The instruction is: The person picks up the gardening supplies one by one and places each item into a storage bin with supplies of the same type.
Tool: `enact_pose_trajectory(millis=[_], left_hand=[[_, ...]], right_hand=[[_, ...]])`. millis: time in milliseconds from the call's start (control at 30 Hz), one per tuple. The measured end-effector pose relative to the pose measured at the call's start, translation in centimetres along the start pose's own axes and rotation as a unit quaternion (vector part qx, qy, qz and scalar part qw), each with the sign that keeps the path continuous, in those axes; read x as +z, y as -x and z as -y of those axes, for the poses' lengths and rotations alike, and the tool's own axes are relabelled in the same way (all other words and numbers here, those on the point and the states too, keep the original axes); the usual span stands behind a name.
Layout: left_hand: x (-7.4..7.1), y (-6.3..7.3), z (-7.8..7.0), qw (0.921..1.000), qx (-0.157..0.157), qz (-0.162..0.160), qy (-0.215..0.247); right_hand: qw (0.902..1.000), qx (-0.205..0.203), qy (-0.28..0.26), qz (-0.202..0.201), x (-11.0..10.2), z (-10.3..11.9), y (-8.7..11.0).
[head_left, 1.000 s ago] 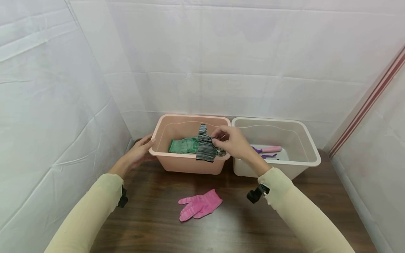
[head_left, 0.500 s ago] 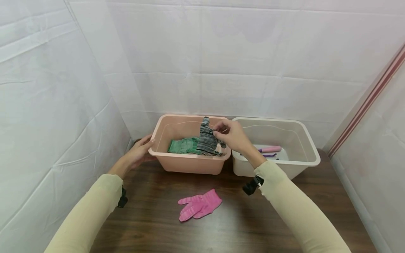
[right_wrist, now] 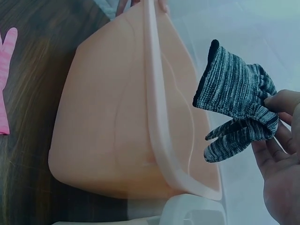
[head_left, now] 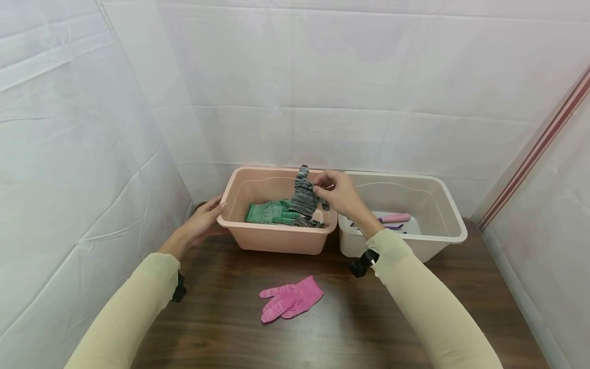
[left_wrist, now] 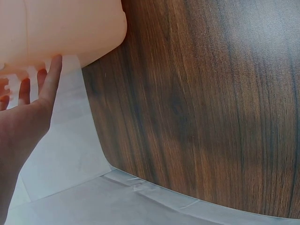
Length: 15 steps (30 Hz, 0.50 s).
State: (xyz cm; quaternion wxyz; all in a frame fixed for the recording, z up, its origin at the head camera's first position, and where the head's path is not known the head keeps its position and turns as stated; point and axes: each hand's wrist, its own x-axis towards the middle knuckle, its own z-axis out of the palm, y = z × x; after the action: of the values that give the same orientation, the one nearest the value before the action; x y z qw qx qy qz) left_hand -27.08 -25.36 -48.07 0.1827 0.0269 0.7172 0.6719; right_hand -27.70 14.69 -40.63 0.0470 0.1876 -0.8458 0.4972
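Note:
A grey-and-black striped knit glove (head_left: 304, 197) is pinched between the thumb and fingers of my right hand (head_left: 338, 193), over the right end of the pink bin (head_left: 276, 238). Its cuff and dangling fingers show in the right wrist view, where the glove (right_wrist: 234, 84) hangs bunched. Inside the bin lie a green glove (head_left: 269, 212) and, beneath the held glove, another dark striped piece (head_left: 308, 222), partly hidden. My left hand (head_left: 203, 223) touches the bin's left end with mostly straight fingers (left_wrist: 52, 77). On the table in front lies a pink glove (head_left: 292, 299).
A white bin (head_left: 401, 237) stands just right of the pink one. It holds a tool with a pink handle (head_left: 395, 218) and purple parts. White cloth walls (head_left: 295, 77) enclose the dark wooden table (head_left: 221, 328) at the back and sides.
My right hand has lifted the striped glove up and slightly right, and its lower edge has come clear of the bin's front rim. My left hand stays at the bin.

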Motion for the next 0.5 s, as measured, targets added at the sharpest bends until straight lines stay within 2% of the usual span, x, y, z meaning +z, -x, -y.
enact_pose_trajectory(millis=[233, 500], left_hand=[[0.0, 0.0, 0.0, 0.9999, -0.002, -0.002, 0.011], [0.1, 0.0, -0.1, 0.9999, 0.004, 0.0, 0.011]], right_hand=[[0.9999, 0.011, 0.012, -0.005, 0.5, -1.0, -0.5], [0.999, 0.019, 0.002, -0.04, 1.5, -2.6, -0.8]])
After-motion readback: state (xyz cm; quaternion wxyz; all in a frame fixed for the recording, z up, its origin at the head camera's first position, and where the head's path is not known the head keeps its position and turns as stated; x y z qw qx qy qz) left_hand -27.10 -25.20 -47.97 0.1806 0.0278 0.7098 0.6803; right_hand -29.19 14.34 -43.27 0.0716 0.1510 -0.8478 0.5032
